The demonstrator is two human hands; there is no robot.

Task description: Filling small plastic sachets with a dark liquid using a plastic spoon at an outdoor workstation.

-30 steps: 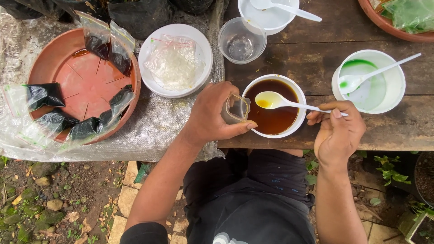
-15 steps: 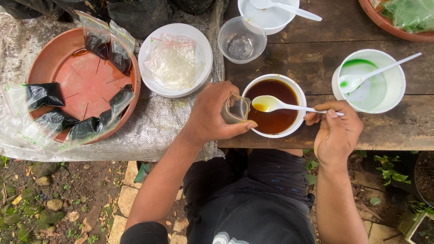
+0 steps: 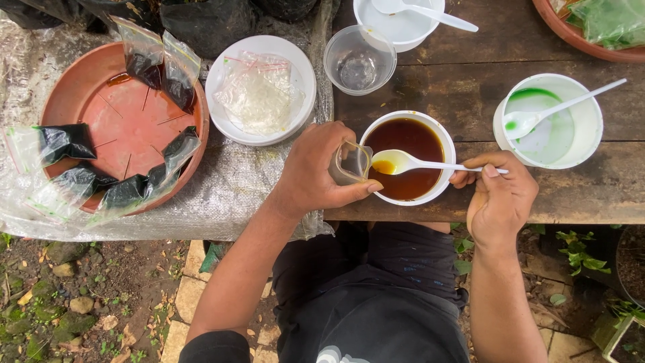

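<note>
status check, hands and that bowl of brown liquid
Left hand holds small clear bag at bowl rim. Right hand holds white spoon over brown liquid. Nothing in the way.

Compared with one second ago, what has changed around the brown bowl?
The right hand moved the white spoon left across the bowl of brown liquid, up to the small clear bag held by the left hand. Both grips and all other dishes are unchanged.

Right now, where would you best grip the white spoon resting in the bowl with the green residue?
Take the white spoon by its free handle end, coming from the upper right. The handle juts past the white bowl's rim there, while its scoop lies low inside in the green residue.
</note>
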